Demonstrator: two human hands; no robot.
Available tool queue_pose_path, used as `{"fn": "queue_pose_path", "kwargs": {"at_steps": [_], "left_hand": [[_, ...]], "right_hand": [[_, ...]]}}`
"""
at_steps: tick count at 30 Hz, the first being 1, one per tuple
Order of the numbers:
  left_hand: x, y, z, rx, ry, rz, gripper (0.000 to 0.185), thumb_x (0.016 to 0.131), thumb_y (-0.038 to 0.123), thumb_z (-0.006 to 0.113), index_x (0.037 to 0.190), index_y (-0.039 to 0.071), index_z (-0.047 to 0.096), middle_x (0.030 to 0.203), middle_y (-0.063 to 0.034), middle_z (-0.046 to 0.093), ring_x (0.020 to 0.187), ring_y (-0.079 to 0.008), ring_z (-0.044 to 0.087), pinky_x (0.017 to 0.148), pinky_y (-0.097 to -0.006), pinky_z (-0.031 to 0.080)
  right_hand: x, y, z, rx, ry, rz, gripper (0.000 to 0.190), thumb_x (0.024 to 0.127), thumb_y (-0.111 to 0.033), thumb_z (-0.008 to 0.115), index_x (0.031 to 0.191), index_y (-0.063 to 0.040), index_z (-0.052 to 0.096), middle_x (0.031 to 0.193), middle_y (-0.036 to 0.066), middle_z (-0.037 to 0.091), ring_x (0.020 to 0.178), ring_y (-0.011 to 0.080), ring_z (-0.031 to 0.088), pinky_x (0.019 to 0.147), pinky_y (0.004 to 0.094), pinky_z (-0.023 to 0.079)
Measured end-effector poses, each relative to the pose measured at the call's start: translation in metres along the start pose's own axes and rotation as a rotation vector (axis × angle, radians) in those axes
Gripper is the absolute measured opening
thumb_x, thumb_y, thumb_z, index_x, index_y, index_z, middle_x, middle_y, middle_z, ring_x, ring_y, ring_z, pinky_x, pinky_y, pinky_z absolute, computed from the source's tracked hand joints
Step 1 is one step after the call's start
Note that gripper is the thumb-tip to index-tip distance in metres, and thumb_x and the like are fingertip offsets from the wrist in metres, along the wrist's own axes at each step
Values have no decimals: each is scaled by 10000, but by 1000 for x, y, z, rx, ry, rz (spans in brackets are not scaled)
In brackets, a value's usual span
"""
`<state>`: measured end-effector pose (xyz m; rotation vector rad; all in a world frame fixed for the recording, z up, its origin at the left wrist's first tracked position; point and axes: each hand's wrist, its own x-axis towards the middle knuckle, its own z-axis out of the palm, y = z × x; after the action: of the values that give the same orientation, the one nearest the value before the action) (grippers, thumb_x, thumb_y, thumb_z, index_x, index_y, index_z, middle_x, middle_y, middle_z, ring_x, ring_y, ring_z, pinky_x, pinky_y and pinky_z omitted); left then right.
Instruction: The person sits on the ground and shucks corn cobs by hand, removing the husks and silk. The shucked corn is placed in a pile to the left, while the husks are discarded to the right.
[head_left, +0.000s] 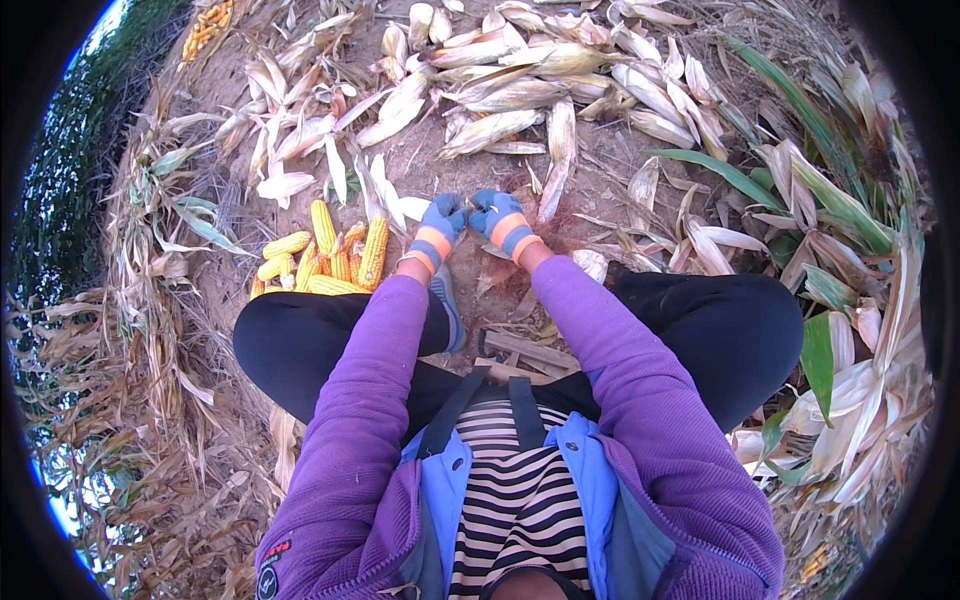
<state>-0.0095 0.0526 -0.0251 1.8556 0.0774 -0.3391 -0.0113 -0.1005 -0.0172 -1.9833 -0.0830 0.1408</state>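
Note:
My left hand and my right hand meet in front of me over the bare soil, both in blue-grey work gloves with orange-striped cuffs. Their fingers are curled in, knuckles almost touching. Whatever might be pinched between them is hidden by the gloves. A pale dry corn husk shows right beside the left glove. Husked yellow corn cobs lie in a heap to the left of my left hand, by my knee. Beyond the hands is a pile of corn ears still in dry husks.
Loose stripped husks litter the ground at the upper left. Dry corn stalks with some green leaves crowd the right side. More yellow cobs lie far off at the upper left. Pieces of wood are between my legs, near my shoe.

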Motion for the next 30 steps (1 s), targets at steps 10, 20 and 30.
{"fn": "queue_pose_path", "kwargs": {"at_steps": [10,20,30], "left_hand": [[-4,2,-3,7,-104,-32,190,800,116,615,965,37,565,815,-13,556,750,-109,486,665,-231,412],[-12,-1,21,-338,53,-107,248,811,147,626,1025,56,539,820,-15,551,693,-98,496,617,-231,425],[-6,33,21,-649,198,-86,150,821,64,591,954,75,523,703,-9,525,586,-106,480,519,-214,403]], "right_hand": [[3,5,1,89,-42,181,346,666,-177,653,982,-38,644,957,186,641,875,294,621,769,341,480],[27,55,12,620,-123,484,234,699,-86,631,925,-26,615,788,96,623,674,175,585,594,289,469],[26,13,0,233,31,108,292,733,-279,603,873,-24,630,844,196,632,761,340,593,695,371,476]]}}
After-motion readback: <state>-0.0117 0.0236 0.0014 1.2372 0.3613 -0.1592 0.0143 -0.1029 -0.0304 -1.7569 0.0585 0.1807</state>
